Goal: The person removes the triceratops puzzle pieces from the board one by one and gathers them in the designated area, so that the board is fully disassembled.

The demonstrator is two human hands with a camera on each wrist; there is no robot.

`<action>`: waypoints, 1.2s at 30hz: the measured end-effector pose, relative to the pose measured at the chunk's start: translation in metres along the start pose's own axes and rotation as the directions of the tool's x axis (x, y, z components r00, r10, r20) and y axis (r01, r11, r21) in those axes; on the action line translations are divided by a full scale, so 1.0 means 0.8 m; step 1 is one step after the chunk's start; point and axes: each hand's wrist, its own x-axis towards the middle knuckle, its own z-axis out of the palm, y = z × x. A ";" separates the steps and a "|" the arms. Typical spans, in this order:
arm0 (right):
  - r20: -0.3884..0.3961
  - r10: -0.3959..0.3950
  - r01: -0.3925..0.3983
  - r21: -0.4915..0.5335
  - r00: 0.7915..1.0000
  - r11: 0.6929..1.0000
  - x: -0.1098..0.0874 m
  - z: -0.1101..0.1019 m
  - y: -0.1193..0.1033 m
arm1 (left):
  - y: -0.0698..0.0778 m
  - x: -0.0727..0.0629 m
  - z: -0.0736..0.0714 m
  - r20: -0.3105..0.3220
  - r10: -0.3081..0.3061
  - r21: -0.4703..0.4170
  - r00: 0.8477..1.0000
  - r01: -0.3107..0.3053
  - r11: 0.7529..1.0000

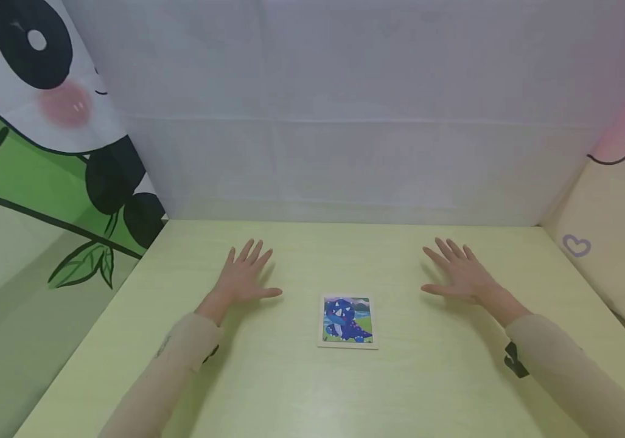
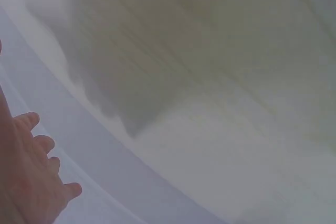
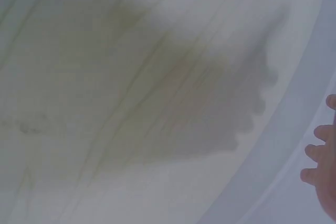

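On the far left, a wall panel (image 1: 27, 164) shows a large cartoon face with a black eye above green leaves. Next comes the left sleeve (image 1: 175, 359), and beyond its cuff the left hand (image 1: 241, 278), its fingers spread and released, the thumb pointing inward. The hand is held over the pale surface (image 1: 290, 389), casting a shadow on it. In the middle, a small square picture (image 1: 347, 321) of a blue horned dinosaur lies flat on the surface, between the hands and touching neither. To its right, the right hand (image 1: 459, 277) mirrors the left, fingers splayed and holding nothing. A dark band (image 1: 516, 360) shows beside the right sleeve (image 1: 569, 359). At far right, a purple heart outline (image 1: 577, 253) marks the side wall.
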 end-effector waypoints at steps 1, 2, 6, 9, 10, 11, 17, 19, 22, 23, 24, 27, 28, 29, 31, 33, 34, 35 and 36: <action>0.001 -0.013 0.013 0.014 1.000 1.000 0.001 0.000 -0.002 | 0.002 -0.001 0.002 0.000 0.013 -0.012 1.000 -0.013 1.000; 0.001 -0.026 0.026 0.027 1.000 0.999 0.001 0.000 -0.005 | 0.004 -0.002 0.003 0.002 0.027 -0.022 1.000 -0.027 0.999; -0.004 -0.064 0.064 0.062 0.998 0.996 0.004 0.000 -0.014 | 0.022 -0.008 0.001 0.042 0.061 -0.079 0.997 -0.058 0.995; -0.020 -0.079 0.080 0.096 0.997 0.992 0.006 0.001 -0.023 | 0.036 -0.012 0.002 0.096 0.072 -0.136 0.993 -0.059 0.989; -0.025 -0.082 0.084 0.105 0.996 0.991 0.006 0.002 -0.026 | 0.040 -0.013 0.003 0.114 0.077 -0.149 0.990 -0.060 0.987; -0.028 -0.086 0.088 0.115 0.996 0.989 0.007 0.003 -0.029 | 0.044 -0.013 0.005 0.134 0.079 -0.171 0.988 -0.056 0.984; -0.011 -0.093 0.093 0.182 0.996 0.979 0.012 0.008 -0.054 | 0.074 -0.016 0.005 0.198 0.111 -0.227 0.974 -0.065 0.972; 0.003 -0.090 0.088 0.211 0.996 0.974 0.015 0.011 -0.063 | 0.085 -0.017 0.003 0.209 0.133 -0.219 0.969 -0.086 0.972; 0.022 -0.080 0.073 0.239 0.997 0.968 0.021 0.017 -0.074 | 0.100 -0.017 0.000 0.223 0.177 -0.232 0.959 -0.124 0.965; 0.025 -0.080 0.072 0.242 0.996 0.968 0.023 0.020 -0.077 | 0.105 -0.016 0.000 0.223 0.191 -0.238 0.956 -0.137 0.962; 0.028 -0.077 0.068 0.250 0.997 0.966 0.025 0.021 -0.080 | 0.108 -0.016 0.000 0.226 0.202 -0.239 0.953 -0.147 0.960; 0.030 -0.087 0.075 0.276 0.996 0.958 0.032 0.024 -0.092 | 0.117 -0.015 0.002 0.235 0.216 -0.238 0.948 -0.159 0.958; 0.029 -0.093 0.081 0.288 0.995 0.954 0.034 0.025 -0.096 | 0.118 -0.014 0.004 0.241 0.213 -0.226 0.947 -0.159 0.961; 0.028 -0.099 0.087 0.299 0.995 0.950 0.037 0.025 -0.100 | 0.120 -0.014 0.005 0.246 0.212 -0.223 0.946 -0.158 0.962; 0.024 -0.116 0.103 0.321 0.993 0.942 0.041 0.025 -0.108 | 0.122 -0.012 0.008 0.265 0.205 -0.211 0.942 -0.151 0.966; 0.027 -0.125 0.109 0.342 0.992 0.933 0.045 0.026 -0.115 | 0.124 -0.011 0.009 0.283 0.204 -0.210 0.937 -0.147 0.967; 0.025 -0.133 0.115 0.360 0.991 0.926 0.047 0.027 -0.118 | 0.125 -0.010 0.009 0.286 0.208 -0.219 0.936 -0.147 0.965; 0.027 -0.136 0.115 0.377 0.990 0.919 0.049 0.028 -0.121 | 0.126 -0.010 0.008 0.291 0.210 -0.222 0.933 -0.148 0.964; 0.030 -0.140 0.117 0.398 0.990 0.910 0.050 0.029 -0.125 | 0.126 -0.010 0.008 0.297 0.211 -0.221 0.931 -0.148 0.964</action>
